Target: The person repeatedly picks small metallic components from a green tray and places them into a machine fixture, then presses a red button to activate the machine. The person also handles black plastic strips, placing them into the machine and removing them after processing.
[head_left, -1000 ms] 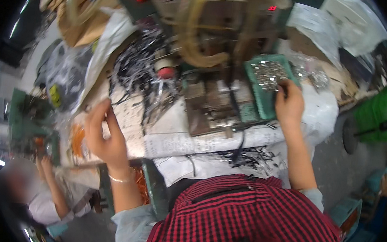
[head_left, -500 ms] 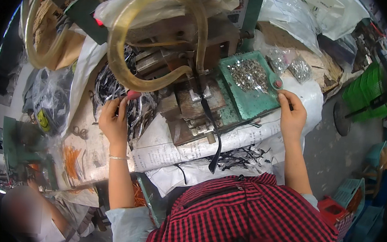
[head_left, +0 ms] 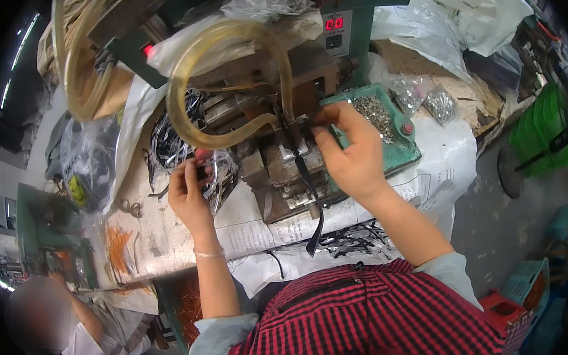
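Observation:
A black eyeglass temple [head_left: 307,179] lies in the metal fixture [head_left: 290,153] of a bench machine, its curved tip hanging past the front edge. My right hand [head_left: 352,153] reaches over the fixture from the right, fingertips pinched together beside the clamp at the temple's far end; whatever they hold is too small to make out. My left hand [head_left: 190,193] is left of the machine, just below a red knob [head_left: 204,153]. Its fingers are curled, with something dark at the tips that I cannot make out. The green tray [head_left: 402,155] holds small metal parts [head_left: 372,111].
A thick yellowish hose [head_left: 183,96] loops over the machine. Bundles of black strips in clear plastic [head_left: 174,135] lie behind my left hand. Bags of small metal parts [head_left: 440,103] sit beyond the tray. A person [head_left: 89,316] works at the lower left; green baskets [head_left: 544,134] stand right.
My right hand has moved left from the tray's red button to the fixture. My left hand remains near the red knob, while the whole view has shifted slightly.

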`<state>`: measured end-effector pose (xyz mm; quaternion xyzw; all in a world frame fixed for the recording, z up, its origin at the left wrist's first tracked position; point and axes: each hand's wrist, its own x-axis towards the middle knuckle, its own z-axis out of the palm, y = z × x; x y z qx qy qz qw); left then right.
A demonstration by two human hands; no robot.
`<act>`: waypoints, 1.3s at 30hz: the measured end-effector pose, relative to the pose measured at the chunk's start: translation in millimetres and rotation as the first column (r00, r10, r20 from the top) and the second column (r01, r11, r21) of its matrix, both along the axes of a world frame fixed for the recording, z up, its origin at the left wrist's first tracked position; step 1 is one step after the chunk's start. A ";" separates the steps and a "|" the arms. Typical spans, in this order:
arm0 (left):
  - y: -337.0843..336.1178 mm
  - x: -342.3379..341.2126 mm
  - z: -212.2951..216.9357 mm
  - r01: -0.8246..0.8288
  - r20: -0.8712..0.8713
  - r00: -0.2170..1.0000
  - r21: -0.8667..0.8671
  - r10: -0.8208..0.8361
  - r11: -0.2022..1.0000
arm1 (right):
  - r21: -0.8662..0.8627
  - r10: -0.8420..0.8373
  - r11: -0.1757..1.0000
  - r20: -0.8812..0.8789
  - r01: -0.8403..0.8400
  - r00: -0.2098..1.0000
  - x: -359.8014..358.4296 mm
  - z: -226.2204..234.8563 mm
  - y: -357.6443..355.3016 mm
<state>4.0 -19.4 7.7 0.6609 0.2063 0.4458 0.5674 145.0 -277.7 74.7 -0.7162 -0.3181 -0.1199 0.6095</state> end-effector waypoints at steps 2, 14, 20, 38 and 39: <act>-20.0 -2.6 20.9 -0.028 0.076 0.997 0.008 0.027 1.000 | 0.093 0.067 0.994 -0.134 -0.055 0.989 -6.3 -4.3 5.9; -76.3 19.3 135.8 0.163 0.314 0.907 0.356 -0.282 0.920 | 0.192 0.309 0.946 -0.274 -0.262 0.911 -23.0 3.3 14.4; -89.1 11.0 128.5 0.205 0.214 0.923 0.433 -0.321 0.878 | 0.259 0.395 0.916 -0.465 -0.305 0.792 -27.2 21.4 1.2; -128.3 25.9 63.0 0.091 -0.009 0.956 0.959 -0.292 0.267 | -0.309 -0.252 0.928 -0.107 0.209 0.962 51.7 -76.8 -107.1; -128.1 27.2 63.8 0.084 -0.003 0.956 0.961 -0.293 0.263 | -0.395 -0.257 0.893 -0.062 0.213 0.964 49.3 -76.2 -107.4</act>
